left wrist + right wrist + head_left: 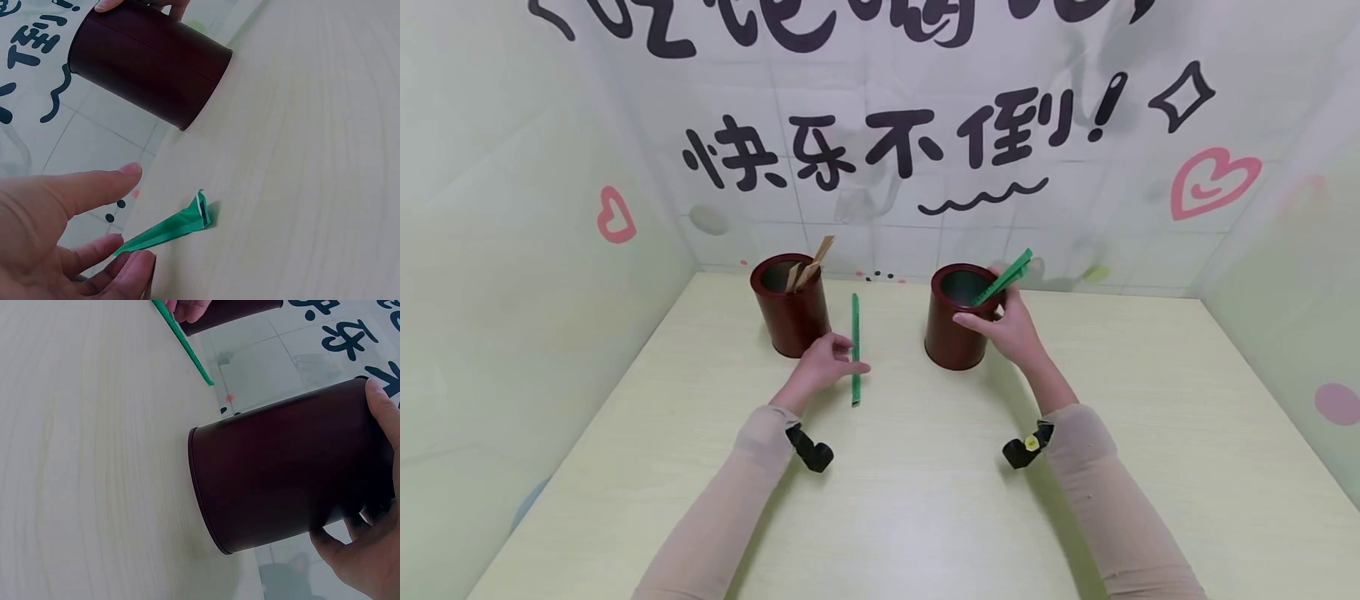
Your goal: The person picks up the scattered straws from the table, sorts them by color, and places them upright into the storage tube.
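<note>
A dark red cylindrical holder (955,333) stands on the table at the right, several slim green packets (1011,273) leaning out of its mouth. My right hand (1011,329) grips this holder near its rim, thumb at the front and fingers round the far side; the right wrist view shows the hand (369,550) on its side wall. A single long green packet (855,387), folded at its near end, lies on the table. Over its middle is my left hand (826,365), thumb stretched out and apart from the fingers. In the left wrist view, fingertips are right at the packet (172,228).
A second dark red holder (792,321) with several light brown sticks (812,265) stands just beyond my left hand. The pale wooden table (902,500) ends at a printed back wall (865,242), with side walls at left and right.
</note>
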Demonstrator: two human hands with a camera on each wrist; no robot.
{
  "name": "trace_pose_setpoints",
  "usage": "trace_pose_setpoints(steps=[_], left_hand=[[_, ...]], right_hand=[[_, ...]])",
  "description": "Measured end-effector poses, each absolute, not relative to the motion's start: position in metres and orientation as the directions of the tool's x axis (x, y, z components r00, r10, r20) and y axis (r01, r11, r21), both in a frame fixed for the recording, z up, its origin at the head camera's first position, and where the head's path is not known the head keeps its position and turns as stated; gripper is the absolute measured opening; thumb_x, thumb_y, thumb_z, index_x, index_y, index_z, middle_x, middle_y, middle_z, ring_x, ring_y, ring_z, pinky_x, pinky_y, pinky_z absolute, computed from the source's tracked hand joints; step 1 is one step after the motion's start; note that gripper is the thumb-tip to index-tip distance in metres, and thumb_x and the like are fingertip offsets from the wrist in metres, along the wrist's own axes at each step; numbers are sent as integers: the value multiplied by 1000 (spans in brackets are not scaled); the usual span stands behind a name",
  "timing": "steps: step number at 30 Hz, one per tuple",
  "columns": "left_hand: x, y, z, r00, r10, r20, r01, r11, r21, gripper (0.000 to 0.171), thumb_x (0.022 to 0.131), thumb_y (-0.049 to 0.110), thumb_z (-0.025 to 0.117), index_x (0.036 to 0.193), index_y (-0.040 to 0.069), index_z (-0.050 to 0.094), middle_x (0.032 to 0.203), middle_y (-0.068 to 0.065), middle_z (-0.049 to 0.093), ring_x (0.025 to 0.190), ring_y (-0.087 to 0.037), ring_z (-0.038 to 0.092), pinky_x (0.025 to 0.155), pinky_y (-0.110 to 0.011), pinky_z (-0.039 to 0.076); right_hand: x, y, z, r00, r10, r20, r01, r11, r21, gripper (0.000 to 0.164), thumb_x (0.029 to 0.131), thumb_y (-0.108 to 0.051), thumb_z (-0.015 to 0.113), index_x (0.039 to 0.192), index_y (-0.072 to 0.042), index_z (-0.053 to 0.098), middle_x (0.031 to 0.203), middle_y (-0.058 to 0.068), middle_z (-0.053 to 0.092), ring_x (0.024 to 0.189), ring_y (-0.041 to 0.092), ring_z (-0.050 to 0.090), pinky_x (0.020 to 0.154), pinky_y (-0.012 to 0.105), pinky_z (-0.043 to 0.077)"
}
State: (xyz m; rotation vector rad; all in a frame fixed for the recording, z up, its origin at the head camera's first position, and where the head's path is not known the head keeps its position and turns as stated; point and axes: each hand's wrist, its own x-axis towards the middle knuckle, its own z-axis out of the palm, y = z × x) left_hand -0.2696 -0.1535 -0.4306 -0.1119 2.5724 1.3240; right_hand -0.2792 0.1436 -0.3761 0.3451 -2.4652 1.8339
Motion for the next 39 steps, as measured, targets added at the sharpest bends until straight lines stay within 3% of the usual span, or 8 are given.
trace_pose_setpoints(steps=[5, 16, 24, 35, 39], left_hand=[[-272, -156, -433, -968, 9, -252, -196, 600, 775, 52, 87, 22, 78, 128, 2, 53, 128, -16, 61, 115, -28, 58, 103, -40, 49], [-282, -157, -434, -963, -12, -271, -202, 696, 689, 38, 82, 23, 83, 107, 6, 60, 101, -10, 66, 86, -21, 59, 76, -26, 49], [-284, -159, -433, -977, -7, -215, -153, 726, 671, 24, 84, 12, 78, 104, 3, 68, 102, -13, 72, 90, -21, 66, 81, -30, 54], [-289, -150, -412, -987, 34, -158, -107, 596, 796, 24, 89, 6, 71, 112, 2, 66, 110, -15, 70, 95, -22, 66, 83, -29, 56], [-292, -136, -389, -993, 66, -93, -44, 534, 844, 27, 90, 4, 70, 115, 1, 63, 114, -17, 68, 102, -25, 66, 90, -33, 57]], right_hand=[[-279, 144, -376, -974, -148, 173, -208, 265, -942, 87, 86, -10, 75, 154, -7, 21, 154, 20, 36, 144, 37, 36, 118, 56, 33], [-291, 146, -392, -973, -144, 179, -212, 260, -942, 88, 86, -12, 76, 155, -9, 21, 154, 20, 37, 144, 35, 35, 118, 57, 32], [-303, 150, -410, -970, -132, 205, -235, 286, -929, 90, 86, -18, 78, 156, -19, 20, 155, 14, 38, 144, 36, 38, 116, 55, 36], [-283, 143, -382, -972, -149, 180, -215, 266, -940, 84, 87, -10, 75, 153, -6, 23, 152, 22, 38, 142, 37, 37, 117, 57, 33], [-287, 145, -386, -972, -146, 185, -218, 259, -941, 85, 86, -11, 76, 153, -7, 23, 152, 21, 39, 142, 35, 37, 118, 57, 33]])
